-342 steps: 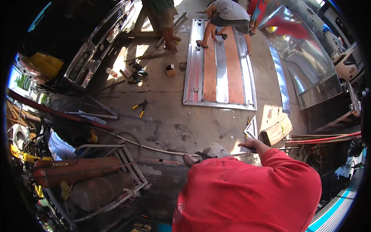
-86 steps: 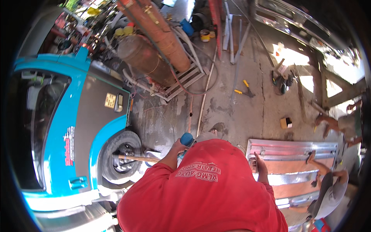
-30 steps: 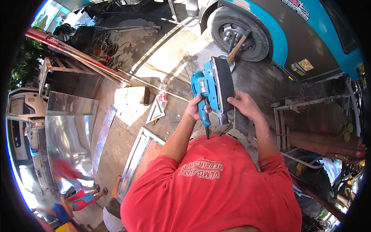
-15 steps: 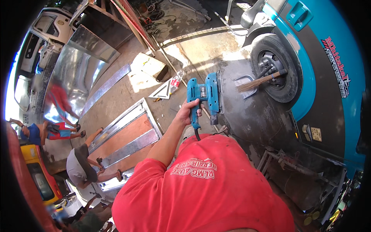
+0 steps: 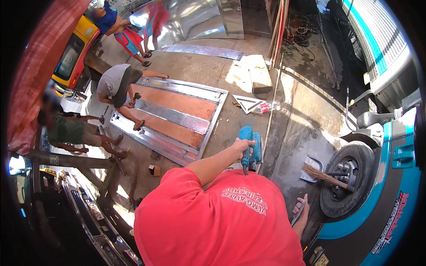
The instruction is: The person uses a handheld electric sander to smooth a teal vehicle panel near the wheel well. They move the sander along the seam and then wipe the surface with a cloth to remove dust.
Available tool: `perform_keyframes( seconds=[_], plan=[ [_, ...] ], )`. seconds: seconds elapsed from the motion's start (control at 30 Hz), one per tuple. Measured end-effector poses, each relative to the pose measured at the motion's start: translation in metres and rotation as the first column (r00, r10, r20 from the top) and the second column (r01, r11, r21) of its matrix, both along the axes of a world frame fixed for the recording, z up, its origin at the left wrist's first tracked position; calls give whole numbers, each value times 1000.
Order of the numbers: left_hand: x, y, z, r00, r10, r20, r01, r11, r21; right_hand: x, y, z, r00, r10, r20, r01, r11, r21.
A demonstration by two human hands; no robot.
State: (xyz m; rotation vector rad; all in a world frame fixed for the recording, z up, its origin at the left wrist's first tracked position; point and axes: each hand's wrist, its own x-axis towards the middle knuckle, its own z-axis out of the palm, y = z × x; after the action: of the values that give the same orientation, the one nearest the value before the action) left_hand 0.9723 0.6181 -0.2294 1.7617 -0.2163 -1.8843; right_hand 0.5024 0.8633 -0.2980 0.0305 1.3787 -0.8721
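My left hand [image 5: 240, 150] is closed around the handle of a teal electric sander [image 5: 255, 155], held out in front of my red shirt. Its dark cord hangs down from the handle's end. Low on my right side, my right hand [image 5: 302, 210] has its fingers curled around a thin, flat grey piece [image 5: 298, 213] whose kind I cannot make out. Beyond that hand, a broom [image 5: 326, 176] leans across a truck wheel [image 5: 355, 177], with a white dustpan [image 5: 312, 168] behind its bristles.
A metal-framed panel [image 5: 166, 116] lies on the floor at left, where a person [image 5: 119, 84] bends over it with a tool. Past the sander are a white triangular frame [image 5: 247, 104], a plastic bottle [image 5: 266, 107] and a pale block [image 5: 259, 75]. A teal truck body [image 5: 404, 155] stands at right.
My view has swung to the left, and the sander is held lower and closer to my body. My right hand with the flat grey piece now shows at lower right.
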Motion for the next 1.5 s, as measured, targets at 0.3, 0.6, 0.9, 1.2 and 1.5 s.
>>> perform_keyframes(
  seconds=[0.3, 0.6, 0.9, 1.2, 1.5],
  plan=[
    [34, 40, 19, 938, 332, 101, -324, 942, -87, 172, -165, 58, 648, 574, 501, -400, 816, -418],
    [-34, 82, 28, 765, 622, 167, -488, 730, -479, 288, -220, 131, 99, 950, -295, -981, 43, -191],
    [-70, 148, 20, 732, 654, 191, -547, 731, -408, 272, -173, 118, -29, 999, -37, -986, -34, -161],
    [-52, 169, -27, 809, 416, 416, -314, 903, -292, 285, -139, 82, -151, 973, -177, -974, -177, -144],
    [121, 283, -65, 827, -32, 562, 332, 834, -441, 222, -118, 16, 49, 992, 115, -989, 33, 142]
  ],
)
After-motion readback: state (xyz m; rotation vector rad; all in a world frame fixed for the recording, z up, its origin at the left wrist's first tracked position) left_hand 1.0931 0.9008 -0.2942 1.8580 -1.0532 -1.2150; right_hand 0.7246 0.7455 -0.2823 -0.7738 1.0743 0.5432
